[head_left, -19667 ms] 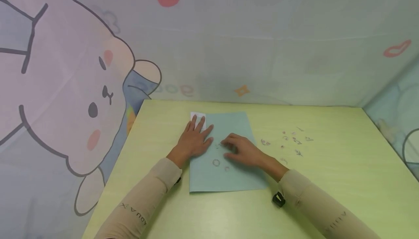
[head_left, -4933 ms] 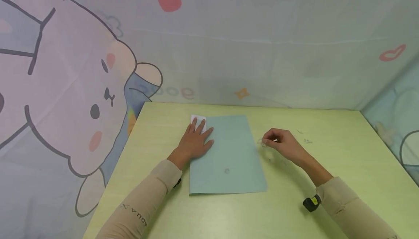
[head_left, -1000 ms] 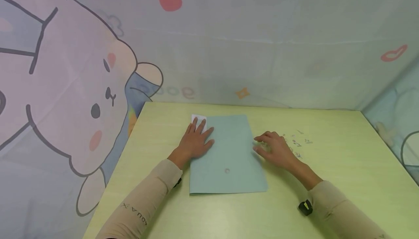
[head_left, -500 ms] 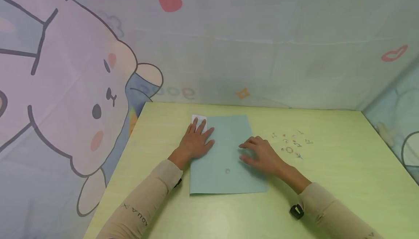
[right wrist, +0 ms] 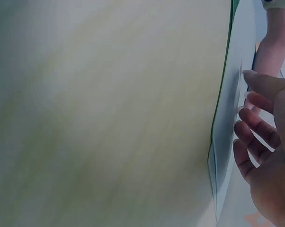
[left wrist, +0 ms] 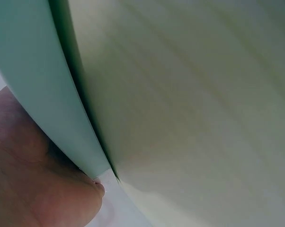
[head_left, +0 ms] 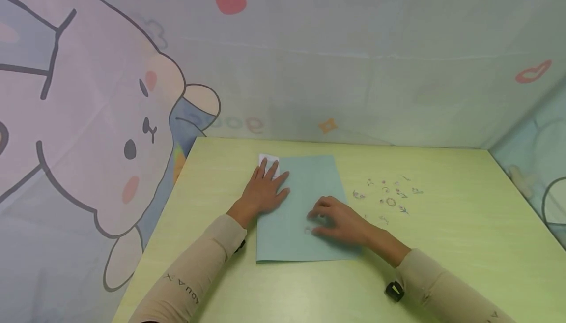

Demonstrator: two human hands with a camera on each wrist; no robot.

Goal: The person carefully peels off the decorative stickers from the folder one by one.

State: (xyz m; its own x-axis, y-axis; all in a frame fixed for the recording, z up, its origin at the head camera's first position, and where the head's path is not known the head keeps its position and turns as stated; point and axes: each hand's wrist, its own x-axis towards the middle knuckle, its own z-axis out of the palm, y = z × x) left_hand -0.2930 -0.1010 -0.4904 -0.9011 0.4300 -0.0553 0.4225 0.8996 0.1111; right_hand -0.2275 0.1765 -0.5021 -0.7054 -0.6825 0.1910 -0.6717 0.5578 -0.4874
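Green, with a pale wood grain, the table (head_left: 442, 264) filled the near part of the scene, and a cloth backdrop (head_left: 353, 67) with a cartoon bear and hearts closed the far side. A blue paper sheet (head_left: 309, 175) lay on it. The left hand (head_left: 264, 191) pressed flat, fingers apart, on its far left corner. The right hand (head_left: 338, 222), fingers relaxed, touched the sheet near a small sticker (head_left: 307, 231). Loose stickers (head_left: 391, 195) lay to the right.

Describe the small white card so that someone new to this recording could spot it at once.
On the yellow-green table lies a blue-green paper sheet. The white card sits at that sheet's far left corner, beneath the fingertips of the left hand. It is the only white item, unlike the tiny stickers scattered to the sheet's right.
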